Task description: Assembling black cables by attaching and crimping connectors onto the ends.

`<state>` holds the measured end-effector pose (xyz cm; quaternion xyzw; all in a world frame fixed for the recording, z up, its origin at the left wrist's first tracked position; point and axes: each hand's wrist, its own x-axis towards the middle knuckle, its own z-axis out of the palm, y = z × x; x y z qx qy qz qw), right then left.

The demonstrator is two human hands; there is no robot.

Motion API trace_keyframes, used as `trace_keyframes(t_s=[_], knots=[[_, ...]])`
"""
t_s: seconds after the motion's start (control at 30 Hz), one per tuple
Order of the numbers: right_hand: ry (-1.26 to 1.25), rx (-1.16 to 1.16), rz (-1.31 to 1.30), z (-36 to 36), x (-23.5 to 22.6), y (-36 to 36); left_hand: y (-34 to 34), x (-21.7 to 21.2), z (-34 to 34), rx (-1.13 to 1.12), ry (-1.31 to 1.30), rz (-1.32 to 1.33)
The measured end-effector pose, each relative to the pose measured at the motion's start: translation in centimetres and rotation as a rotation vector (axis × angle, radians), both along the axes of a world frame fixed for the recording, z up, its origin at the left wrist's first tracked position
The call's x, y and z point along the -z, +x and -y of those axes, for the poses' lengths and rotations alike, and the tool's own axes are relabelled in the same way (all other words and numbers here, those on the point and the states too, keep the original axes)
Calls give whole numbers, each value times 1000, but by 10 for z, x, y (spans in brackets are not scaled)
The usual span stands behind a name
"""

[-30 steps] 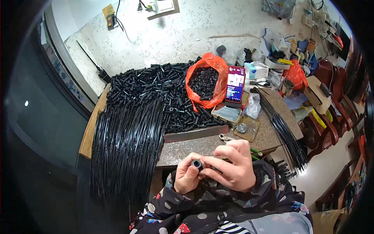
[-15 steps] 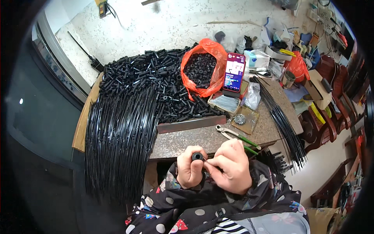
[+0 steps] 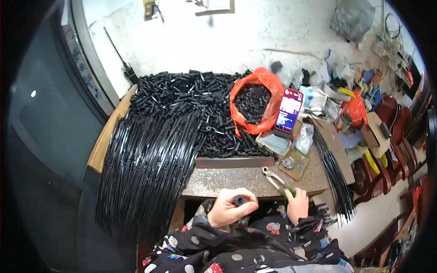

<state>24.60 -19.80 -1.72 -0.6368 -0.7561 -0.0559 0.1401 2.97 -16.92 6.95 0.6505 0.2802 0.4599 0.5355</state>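
Observation:
My left hand (image 3: 227,211) is wrapped round a short black tubular part (image 3: 239,199), its hollow round end facing up beside my thumb. To the right, my right hand (image 3: 298,207) is at the table's front edge with its fingers closing round the green handles of a pair of end-cutting pliers (image 3: 273,178). The metal jaws of the pliers rest on the table top and point away to the left. Most of the handles are hidden under my fingers.
Long black rods (image 3: 145,168) hang over the front left edge. Behind a low bar (image 3: 234,162) lies a heap of black tubular parts (image 3: 182,95). A red bag (image 3: 276,86) of black pieces, a phone (image 3: 289,111) and a toothed metal disc (image 3: 288,163) sit nearby.
My right hand has left the black part and moved right to the pliers' handles. My left hand still holds the part, slightly lower. The whole view has shifted.

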Motion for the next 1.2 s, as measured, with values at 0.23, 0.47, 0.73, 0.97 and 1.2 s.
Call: trace_keyframes(t_s=[0.23, 0.47, 0.73, 0.97, 1.2], knots=[[-915, -229, -1640, 9, -48, -29, -15, 1, 2, -243, -2, 187], [255, -556, -343, 32, -110, -31, -18, 5, 7, -374, 29, 245], [-23, -792, -601, 27, -118, -29, -23, 3, 16, -441, 61, 227], [-1511, -596, -1551, 28, -71, -44, -22, -1, 16, -271, 76, 239], [13, -519, -528, 33, -91, -58, -37, -11, 33, -399, 70, 168]])
